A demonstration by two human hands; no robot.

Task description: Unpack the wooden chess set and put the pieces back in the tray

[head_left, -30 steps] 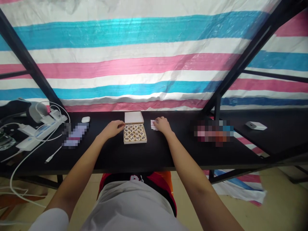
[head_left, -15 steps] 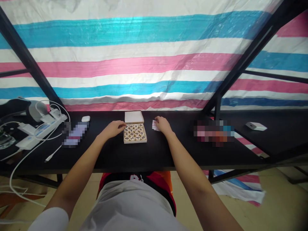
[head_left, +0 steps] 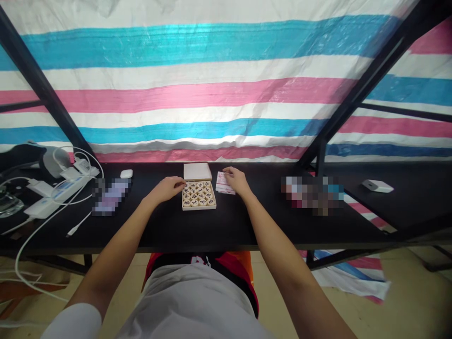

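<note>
An open white box [head_left: 198, 207] in the middle of the black desk holds rows of round Chinese chess pieces [head_left: 199, 194] with black characters facing up. Its lid [head_left: 197, 172] lies open behind it. My left hand [head_left: 171, 186] is at the box's far left corner, fingers closed together on the edge there. Right of the box, a folded white sheet with pinkish-red lines [head_left: 223, 182], seemingly a folded paper chessboard, lies against the desk. My right hand [head_left: 236, 180] pinches its upper right part, thumb and fingertips partly hidden.
A phone-like blurred item [head_left: 110, 197], a white earbud case [head_left: 126, 173], a charging cable [head_left: 74, 230] and a white power strip [head_left: 52, 195] occupy the left. Blurred colourful items [head_left: 312, 194] lie right, beyond them a white adapter [head_left: 377, 186]. Black metal posts [head_left: 319, 157] frame the desk.
My right hand has moved slightly left and away from me with the folded sheet, which shows more of its surface and sits closer to the box. My left hand stays at the box.
</note>
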